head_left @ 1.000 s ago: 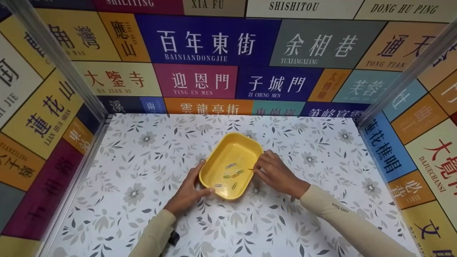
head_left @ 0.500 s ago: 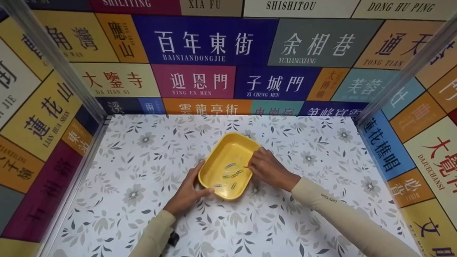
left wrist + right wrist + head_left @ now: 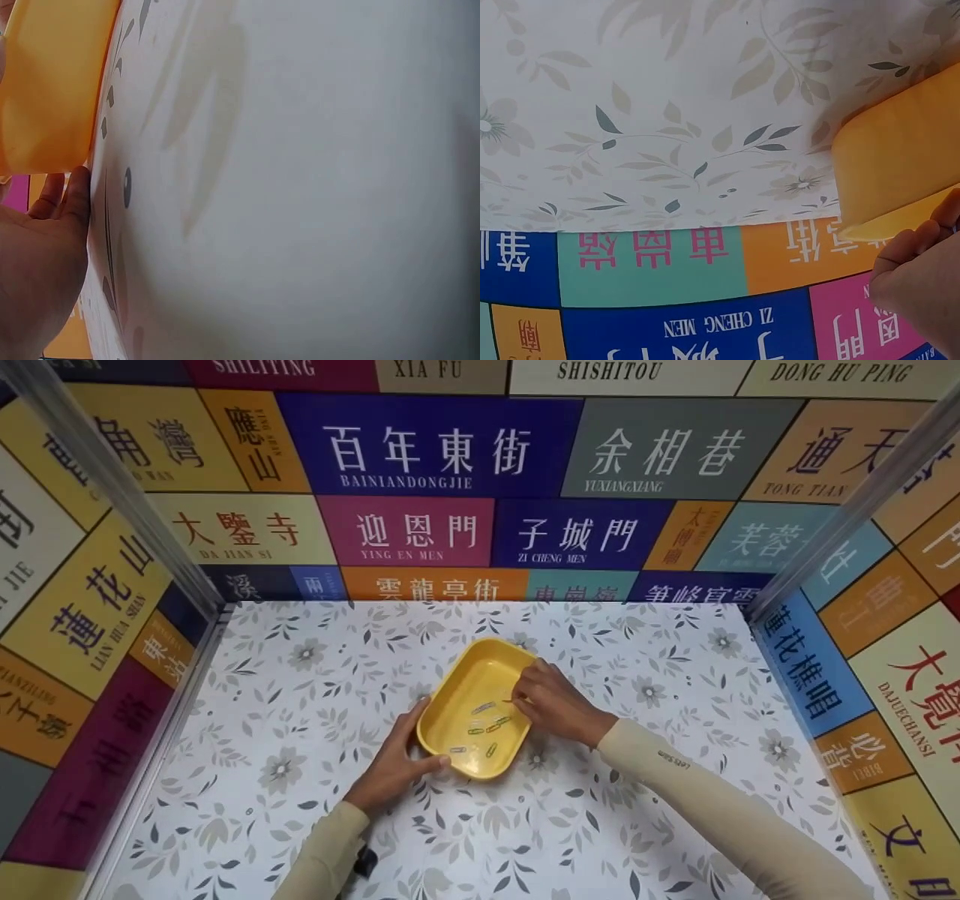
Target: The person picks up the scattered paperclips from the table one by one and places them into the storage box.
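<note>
A yellow plastic tray [image 3: 461, 690] stands at a slant on the table, with several small coloured paper clips [image 3: 491, 750] scattered over its floor. My left hand [image 3: 394, 769] holds its near left corner, thumb at the rim and fingers along the outer side. In the left wrist view, those fingers [image 3: 77, 195] touch the tray's lower wall. Over the right rim, my right hand [image 3: 559, 705] pinches a thin reddish paper clip [image 3: 507, 701] above the tray floor. The right wrist view shows curled fingers [image 3: 900, 251] beside the tray wall [image 3: 900, 142]; the pinched clip is hidden there.
The table [image 3: 300, 712] has a white leaf-and-flower cover. Panels with coloured street-name signs [image 3: 420, 532] enclose its back and both sides, joined by metal corner posts [image 3: 161, 525]. A small dark object [image 3: 364, 862] shows at the left wrist.
My right hand has moved left and slightly away, from the tray's right rim to over its inside, carrying the reddish paper clip. The left hand and the tray stay in place.
</note>
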Motion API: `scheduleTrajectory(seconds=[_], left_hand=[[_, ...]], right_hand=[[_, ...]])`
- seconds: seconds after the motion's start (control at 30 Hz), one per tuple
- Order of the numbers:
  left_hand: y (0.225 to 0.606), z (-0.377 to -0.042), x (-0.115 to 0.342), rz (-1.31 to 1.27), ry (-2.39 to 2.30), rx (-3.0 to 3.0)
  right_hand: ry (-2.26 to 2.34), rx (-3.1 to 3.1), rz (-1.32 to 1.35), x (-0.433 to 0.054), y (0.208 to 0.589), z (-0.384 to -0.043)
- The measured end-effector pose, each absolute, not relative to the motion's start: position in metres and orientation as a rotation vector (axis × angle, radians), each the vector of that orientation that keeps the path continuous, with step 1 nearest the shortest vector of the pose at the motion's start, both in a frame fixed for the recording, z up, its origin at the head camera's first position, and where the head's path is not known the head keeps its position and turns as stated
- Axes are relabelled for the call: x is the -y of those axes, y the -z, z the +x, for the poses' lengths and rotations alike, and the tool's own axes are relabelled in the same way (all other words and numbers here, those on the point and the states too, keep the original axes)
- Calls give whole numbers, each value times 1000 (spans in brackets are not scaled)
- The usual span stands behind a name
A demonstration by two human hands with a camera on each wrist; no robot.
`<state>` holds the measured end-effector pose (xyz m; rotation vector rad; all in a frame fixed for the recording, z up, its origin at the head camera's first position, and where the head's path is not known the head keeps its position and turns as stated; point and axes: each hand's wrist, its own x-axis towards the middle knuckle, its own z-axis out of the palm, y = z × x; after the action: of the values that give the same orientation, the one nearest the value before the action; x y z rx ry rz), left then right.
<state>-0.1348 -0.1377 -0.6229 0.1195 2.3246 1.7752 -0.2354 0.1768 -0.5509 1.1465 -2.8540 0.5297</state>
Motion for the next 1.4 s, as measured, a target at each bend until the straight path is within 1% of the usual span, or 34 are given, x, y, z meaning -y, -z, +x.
scheduleTrajectory(seconds=[0.1, 0.47, 0.67, 1.1, 1.4], left_hand=[[623, -135, 138, 144, -1781, -2320], [622, -134, 136, 95, -1764, -2322], [621, -133, 136, 65, -1738, -2332], [621, -135, 137, 117, -1733, -2360], [620, -135, 136, 84, -1724, -2357]], right_hand=[[-504, 2824, 1175, -176, 551, -239], [-486, 2881, 1142, -165, 552, -247], [-487, 2863, 1167, -161, 557, -251], [-460, 2862, 1186, -146, 559, -259], [-421, 2897, 1193, -134, 566, -263]])
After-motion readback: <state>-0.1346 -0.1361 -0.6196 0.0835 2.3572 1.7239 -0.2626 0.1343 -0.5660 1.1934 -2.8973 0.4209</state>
